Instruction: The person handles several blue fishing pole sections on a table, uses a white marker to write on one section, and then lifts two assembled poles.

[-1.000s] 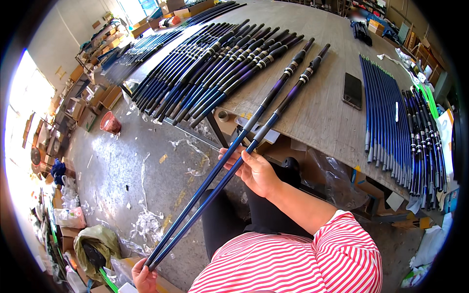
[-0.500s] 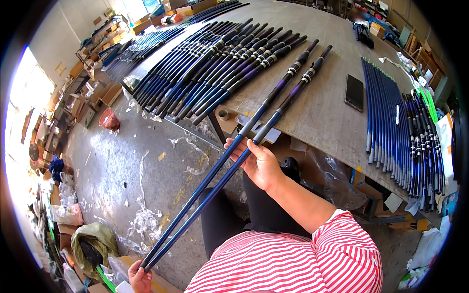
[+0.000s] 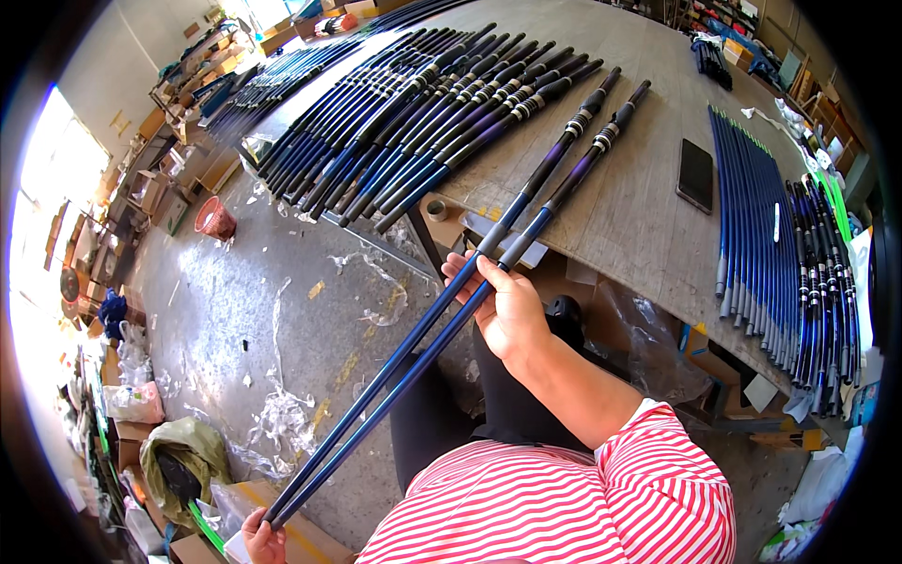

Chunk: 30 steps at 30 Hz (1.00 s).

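Observation:
Two dark blue fishing rods (image 3: 413,355) lie side by side on a slant across my lap, their black handles and reel seats resting over the table. My right hand (image 3: 512,310) is closed around both near the grey sections at their middle, the thumb lying on top. At the lower left, my left hand (image 3: 263,540) pinches their dark lower ends together. Beyond them on the table (image 3: 648,132) a row of similar rods (image 3: 423,113) is spread out, handles pointing away from me.
At the table's right lie thin blue rod sections (image 3: 752,226) and more rods with reel seats (image 3: 825,282). A black phone (image 3: 695,176) rests near them. Left of the table, a red basket (image 3: 215,218) stands on the floor among plastic scraps (image 3: 282,423). Cardboard boxes line the left side.
The whole view has shifted slightly, moving most things a little to the right in the picture. Both hands keep the same hold on the two rods.

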Each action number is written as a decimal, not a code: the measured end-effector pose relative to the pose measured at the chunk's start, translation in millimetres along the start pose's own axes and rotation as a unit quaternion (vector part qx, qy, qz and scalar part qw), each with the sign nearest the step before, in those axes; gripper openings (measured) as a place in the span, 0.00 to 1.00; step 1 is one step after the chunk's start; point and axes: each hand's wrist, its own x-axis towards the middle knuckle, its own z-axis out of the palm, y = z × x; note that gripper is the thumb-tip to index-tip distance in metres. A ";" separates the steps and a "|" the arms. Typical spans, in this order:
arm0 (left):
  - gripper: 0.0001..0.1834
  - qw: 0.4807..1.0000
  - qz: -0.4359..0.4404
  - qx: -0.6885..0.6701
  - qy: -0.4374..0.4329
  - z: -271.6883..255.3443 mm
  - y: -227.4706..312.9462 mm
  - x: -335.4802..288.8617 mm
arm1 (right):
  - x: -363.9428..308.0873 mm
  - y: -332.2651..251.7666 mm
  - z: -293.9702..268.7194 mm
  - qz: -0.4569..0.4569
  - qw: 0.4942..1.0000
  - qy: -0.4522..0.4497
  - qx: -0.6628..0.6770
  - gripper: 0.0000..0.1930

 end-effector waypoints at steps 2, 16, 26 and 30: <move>0.14 0.941 0.160 0.297 0.040 -5.5 -11.1 -4.5 | 1.2 0.0 1.6 -0.001 1.000 0.000 0.017 0.11; 0.14 0.995 -0.062 0.069 0.042 -62.2 -65.1 -22.2 | -23.6 24.9 -5.3 0.055 0.991 -0.104 0.064 0.14; 0.15 0.966 -0.162 -0.201 0.000 -63.5 -83.8 -28.8 | -41.9 43.4 -10.2 0.134 0.981 -0.142 -0.021 0.17; 0.15 0.958 -0.174 -0.229 -0.002 -63.5 -96.2 -35.1 | -50.7 51.3 -9.1 0.170 0.970 -0.163 -0.066 0.19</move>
